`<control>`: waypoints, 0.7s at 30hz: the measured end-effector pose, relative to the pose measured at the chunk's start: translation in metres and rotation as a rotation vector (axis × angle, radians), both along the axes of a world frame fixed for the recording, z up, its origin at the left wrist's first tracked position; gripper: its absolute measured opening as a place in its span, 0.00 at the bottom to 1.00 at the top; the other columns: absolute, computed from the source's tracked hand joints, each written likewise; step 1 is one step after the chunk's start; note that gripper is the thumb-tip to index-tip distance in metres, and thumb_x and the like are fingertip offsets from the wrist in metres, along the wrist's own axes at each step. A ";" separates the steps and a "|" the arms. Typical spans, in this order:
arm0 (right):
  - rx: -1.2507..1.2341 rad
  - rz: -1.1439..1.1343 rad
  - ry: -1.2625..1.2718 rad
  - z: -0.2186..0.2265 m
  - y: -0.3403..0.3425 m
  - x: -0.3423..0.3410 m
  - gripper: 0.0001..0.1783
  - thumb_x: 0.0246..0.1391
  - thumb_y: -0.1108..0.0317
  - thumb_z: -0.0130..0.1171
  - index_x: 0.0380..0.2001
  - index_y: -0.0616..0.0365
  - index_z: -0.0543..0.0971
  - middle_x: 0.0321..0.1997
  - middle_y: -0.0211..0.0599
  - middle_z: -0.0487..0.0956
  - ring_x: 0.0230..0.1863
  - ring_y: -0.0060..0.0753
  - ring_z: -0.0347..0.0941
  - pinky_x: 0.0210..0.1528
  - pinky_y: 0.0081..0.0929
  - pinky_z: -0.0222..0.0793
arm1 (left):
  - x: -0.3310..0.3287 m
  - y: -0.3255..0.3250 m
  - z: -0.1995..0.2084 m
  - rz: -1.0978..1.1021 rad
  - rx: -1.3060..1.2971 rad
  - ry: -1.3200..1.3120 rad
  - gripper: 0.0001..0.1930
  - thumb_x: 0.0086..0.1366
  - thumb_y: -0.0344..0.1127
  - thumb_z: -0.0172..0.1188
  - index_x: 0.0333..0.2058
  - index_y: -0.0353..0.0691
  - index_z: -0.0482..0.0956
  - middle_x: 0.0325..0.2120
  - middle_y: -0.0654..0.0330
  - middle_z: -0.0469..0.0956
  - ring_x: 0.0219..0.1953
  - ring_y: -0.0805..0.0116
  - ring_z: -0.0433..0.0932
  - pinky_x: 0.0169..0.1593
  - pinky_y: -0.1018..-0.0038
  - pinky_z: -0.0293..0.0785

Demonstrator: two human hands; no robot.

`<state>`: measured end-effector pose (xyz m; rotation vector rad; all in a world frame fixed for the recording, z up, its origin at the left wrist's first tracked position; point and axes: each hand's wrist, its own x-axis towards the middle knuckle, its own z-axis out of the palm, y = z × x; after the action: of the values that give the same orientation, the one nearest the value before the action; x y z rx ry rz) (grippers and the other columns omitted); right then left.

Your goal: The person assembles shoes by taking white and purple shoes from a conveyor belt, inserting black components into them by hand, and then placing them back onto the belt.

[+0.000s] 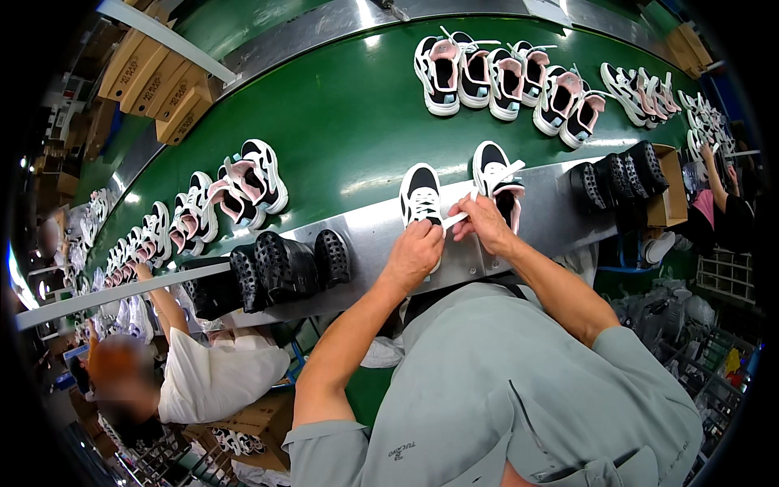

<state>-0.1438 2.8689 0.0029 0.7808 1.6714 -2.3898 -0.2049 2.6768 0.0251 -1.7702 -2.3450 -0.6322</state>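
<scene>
Right in front of me a white and black sneaker (420, 180) points away, its white laces crossing the tongue. My left hand (416, 250) is closed at its upper lacing, fingertips pinched on the lace and covering much of the shoe's collar. A white shoelace (456, 219) stretches toward my right hand (484, 226), which pinches it between thumb and fingers. Just beyond that hand stands a second sneaker (489, 162) with a pink lining, a loose white lace lying across its top. My right hand partly overlaps its near side.
Both shoes straddle a metal ledge (369, 231) bordering the green work surface (349, 105). Pairs of sneakers stand far right (507, 85) and left (251, 183). Black studded objects (284, 268) sit left, others (621, 174) right by a carton (669, 191). Co-workers (215, 381) work along both sides.
</scene>
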 end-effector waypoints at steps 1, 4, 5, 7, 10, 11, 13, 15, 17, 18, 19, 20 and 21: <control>0.011 0.030 0.017 0.001 0.000 0.000 0.17 0.68 0.60 0.46 0.40 0.67 0.75 0.35 0.41 0.78 0.30 0.28 0.77 0.28 0.24 0.77 | -0.001 0.001 0.000 -0.038 -0.017 0.003 0.03 0.54 0.29 0.61 0.28 0.37 0.77 0.29 0.60 0.71 0.35 0.62 0.72 0.40 0.68 0.73; 0.105 0.188 0.114 0.021 -0.006 -0.009 0.15 0.65 0.62 0.49 0.40 0.65 0.75 0.35 0.39 0.77 0.31 0.29 0.77 0.34 0.26 0.77 | 0.003 -0.007 -0.010 -0.050 -0.054 -0.019 0.04 0.54 0.29 0.60 0.29 0.37 0.77 0.29 0.60 0.70 0.36 0.62 0.72 0.40 0.68 0.73; 0.048 0.265 0.166 0.023 -0.001 -0.010 0.12 0.63 0.64 0.52 0.40 0.64 0.74 0.35 0.37 0.77 0.33 0.31 0.77 0.38 0.28 0.77 | 0.004 -0.008 -0.007 -0.033 -0.075 -0.052 0.05 0.53 0.29 0.60 0.30 0.37 0.77 0.29 0.59 0.70 0.36 0.63 0.72 0.40 0.69 0.73; -0.049 0.299 0.139 0.029 0.002 -0.014 0.10 0.62 0.67 0.52 0.41 0.63 0.74 0.38 0.37 0.76 0.35 0.29 0.77 0.40 0.28 0.77 | 0.003 -0.017 0.002 -0.125 -0.166 -0.072 0.08 0.54 0.28 0.60 0.34 0.36 0.77 0.31 0.58 0.72 0.37 0.60 0.72 0.41 0.69 0.74; -0.181 0.331 0.082 0.024 0.007 -0.016 0.09 0.62 0.69 0.52 0.43 0.62 0.72 0.41 0.36 0.76 0.37 0.27 0.77 0.41 0.27 0.78 | 0.004 -0.017 0.019 -0.092 -0.139 -0.216 0.12 0.57 0.30 0.61 0.40 0.36 0.76 0.35 0.55 0.72 0.40 0.55 0.73 0.44 0.65 0.74; -0.119 0.336 0.086 0.022 0.007 -0.013 0.09 0.64 0.69 0.52 0.43 0.62 0.72 0.41 0.36 0.76 0.36 0.27 0.77 0.40 0.27 0.78 | 0.006 -0.017 0.023 0.029 -0.022 -0.342 0.13 0.60 0.33 0.61 0.42 0.36 0.74 0.38 0.53 0.72 0.41 0.52 0.74 0.45 0.61 0.75; -0.008 0.337 0.081 0.021 0.011 -0.006 0.10 0.68 0.65 0.51 0.44 0.61 0.72 0.40 0.35 0.78 0.34 0.25 0.77 0.38 0.24 0.78 | 0.024 -0.017 0.042 0.314 -0.097 -0.379 0.19 0.61 0.38 0.63 0.48 0.36 0.72 0.42 0.50 0.72 0.45 0.49 0.74 0.48 0.59 0.74; 0.016 0.348 0.052 0.023 0.010 -0.004 0.10 0.68 0.65 0.51 0.44 0.61 0.72 0.40 0.35 0.78 0.33 0.24 0.77 0.38 0.24 0.78 | 0.049 -0.026 0.033 0.861 -0.279 -0.488 0.33 0.59 0.47 0.67 0.59 0.38 0.68 0.49 0.41 0.76 0.53 0.42 0.74 0.55 0.54 0.72; 0.043 0.358 0.040 0.024 0.003 0.001 0.11 0.69 0.63 0.52 0.43 0.61 0.73 0.38 0.34 0.80 0.32 0.23 0.77 0.35 0.23 0.78 | 0.054 -0.027 0.012 0.946 -0.327 -0.819 0.34 0.58 0.45 0.67 0.61 0.37 0.68 0.49 0.41 0.77 0.52 0.43 0.76 0.55 0.57 0.73; 0.041 0.370 0.040 0.026 0.000 0.004 0.11 0.69 0.63 0.52 0.43 0.61 0.73 0.38 0.34 0.80 0.32 0.23 0.77 0.35 0.23 0.78 | 0.054 -0.024 0.009 1.006 -0.365 -1.152 0.36 0.58 0.44 0.66 0.62 0.36 0.68 0.49 0.40 0.79 0.51 0.44 0.79 0.55 0.60 0.73; 0.027 0.439 0.063 0.027 -0.003 0.009 0.11 0.69 0.62 0.53 0.42 0.61 0.73 0.38 0.35 0.80 0.32 0.23 0.77 0.34 0.23 0.77 | 0.054 -0.019 0.006 1.047 -0.316 -1.305 0.32 0.58 0.36 0.62 0.63 0.43 0.69 0.49 0.37 0.80 0.51 0.42 0.80 0.54 0.60 0.75; 0.020 0.506 0.083 0.031 -0.004 0.013 0.12 0.68 0.62 0.53 0.41 0.61 0.74 0.39 0.35 0.80 0.33 0.23 0.77 0.33 0.22 0.77 | 0.057 -0.023 -0.005 1.051 -0.307 -1.314 0.32 0.58 0.36 0.62 0.63 0.43 0.69 0.49 0.37 0.80 0.51 0.42 0.80 0.54 0.60 0.75; 0.079 0.512 0.086 0.039 -0.005 0.015 0.11 0.67 0.63 0.56 0.40 0.60 0.76 0.35 0.31 0.79 0.29 0.18 0.73 0.28 0.19 0.71 | 0.060 -0.030 -0.019 0.982 -0.224 -1.200 0.30 0.59 0.35 0.63 0.62 0.44 0.71 0.46 0.37 0.80 0.51 0.40 0.78 0.54 0.57 0.74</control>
<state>-0.1286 2.8636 0.0415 0.2159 1.7443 -2.0313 -0.1452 2.6463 0.0061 0.1408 -3.5431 -1.4573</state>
